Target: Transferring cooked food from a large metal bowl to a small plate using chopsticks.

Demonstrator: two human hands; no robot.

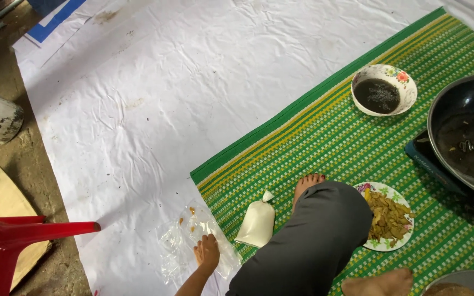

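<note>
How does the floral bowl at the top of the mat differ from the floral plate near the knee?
The bowl is deep and holds a dark liquid; the plate is shallow and carries a heap of brownish fried pieces. The bowl stands fully in view, while the knee hides the plate's left edge. Both are white with flower-patterned rims and rest on the green striped mat.

Counted on the floor mats

One hand [208, 252], two floral plates or bowls: a bowl of dark liquid [383, 89] far right, a plate of fried pieces [389, 217] near right. One white tied bag [257, 223], one clear plastic sheet [193, 241], one dark wok [467, 134], one red stool [12, 235] near left.
</note>
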